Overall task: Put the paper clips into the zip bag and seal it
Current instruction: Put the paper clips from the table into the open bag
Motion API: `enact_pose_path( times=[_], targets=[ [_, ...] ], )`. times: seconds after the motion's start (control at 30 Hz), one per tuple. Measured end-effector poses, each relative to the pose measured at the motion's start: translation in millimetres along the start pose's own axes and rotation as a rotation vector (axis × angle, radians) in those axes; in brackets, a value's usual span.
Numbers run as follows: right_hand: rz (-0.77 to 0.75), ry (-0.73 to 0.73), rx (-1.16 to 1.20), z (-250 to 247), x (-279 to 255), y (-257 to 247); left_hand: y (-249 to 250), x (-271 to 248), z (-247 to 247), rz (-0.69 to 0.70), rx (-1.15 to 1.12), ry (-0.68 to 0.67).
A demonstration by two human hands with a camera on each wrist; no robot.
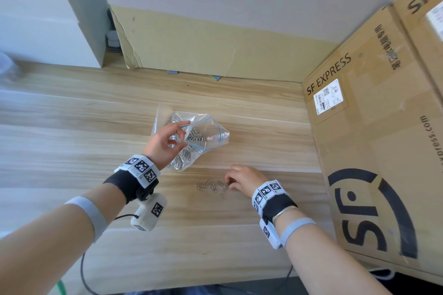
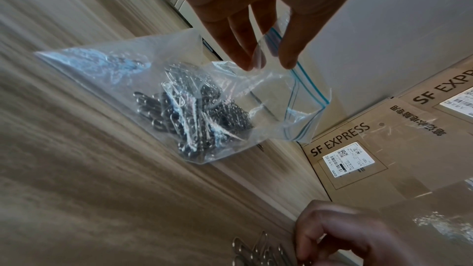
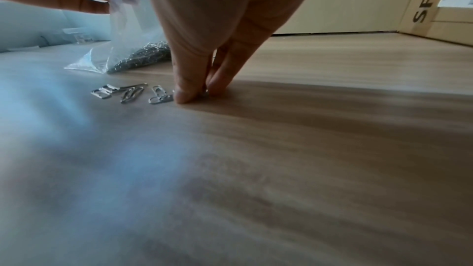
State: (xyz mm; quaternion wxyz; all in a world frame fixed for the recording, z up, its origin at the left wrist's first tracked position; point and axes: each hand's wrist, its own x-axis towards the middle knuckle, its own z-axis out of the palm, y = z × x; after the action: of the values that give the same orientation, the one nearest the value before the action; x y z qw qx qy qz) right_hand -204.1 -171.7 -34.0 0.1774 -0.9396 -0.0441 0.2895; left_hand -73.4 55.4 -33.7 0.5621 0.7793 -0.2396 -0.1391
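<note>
A: What is the left hand doing?
B: It is pinching the rim of the zip bag between thumb and fingers, holding the mouth open above the table. Many clips are lying inside.
A: And the right hand?
B: Its fingertips are pressing down on the table, closing round a clip at the edge of the loose clips, near the bag. A box is standing to the right.

wooden table | on it: zip bag, loose paper clips, cardboard boxes
</note>
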Motion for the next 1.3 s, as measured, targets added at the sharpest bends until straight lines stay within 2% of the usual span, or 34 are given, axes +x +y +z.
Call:
enact_pose_path(
  times=[0.43, 0.57, 0.67, 0.8, 0.97, 1.13, 1.23, 1.3],
  targets=[
    [0.107, -0.052, -0.099, -6.8, 5.4, -12.9, 0.0, -1.4, -0.5, 0.004, -0.015, -0.006],
    [0.112, 0.025, -0.082, -2.6, 1.2, -12.6, -0.4, -1.8, -1.6, 0.002, -0.034, -0.016],
    [0.123, 0.096, 0.039, -5.1, -2.0, -12.6, 1.6, -1.5, -1.8, 0.013, -0.027, -0.007],
    [0.139, 0.292, 0.179, -35.0, -5.2, -13.8, 3.3, -0.8, -1.8, 0.019, -0.022, -0.004],
    [0.022, 0.534, 0.277, -77.9, 15.7, -33.7, 1.0, 0.2, 0.0, 0.021, 0.000, -0.018],
    [-0.024, 0.506, 0.260, -87.3, 49.5, -57.0, 3.7, 1.3, -0.4, 0.035, 0.004, -0.014],
    [0.040, 0.469, 0.295, -88.7, 50.4, -52.4, 4.5, 1.8, -1.0, 0.031, 0.007, -0.008],
    [0.091, 0.538, 0.377, -88.5, 42.5, -41.7, 3.0, 2.1, -1.0, 0.025, -0.003, -0.004]
  ],
)
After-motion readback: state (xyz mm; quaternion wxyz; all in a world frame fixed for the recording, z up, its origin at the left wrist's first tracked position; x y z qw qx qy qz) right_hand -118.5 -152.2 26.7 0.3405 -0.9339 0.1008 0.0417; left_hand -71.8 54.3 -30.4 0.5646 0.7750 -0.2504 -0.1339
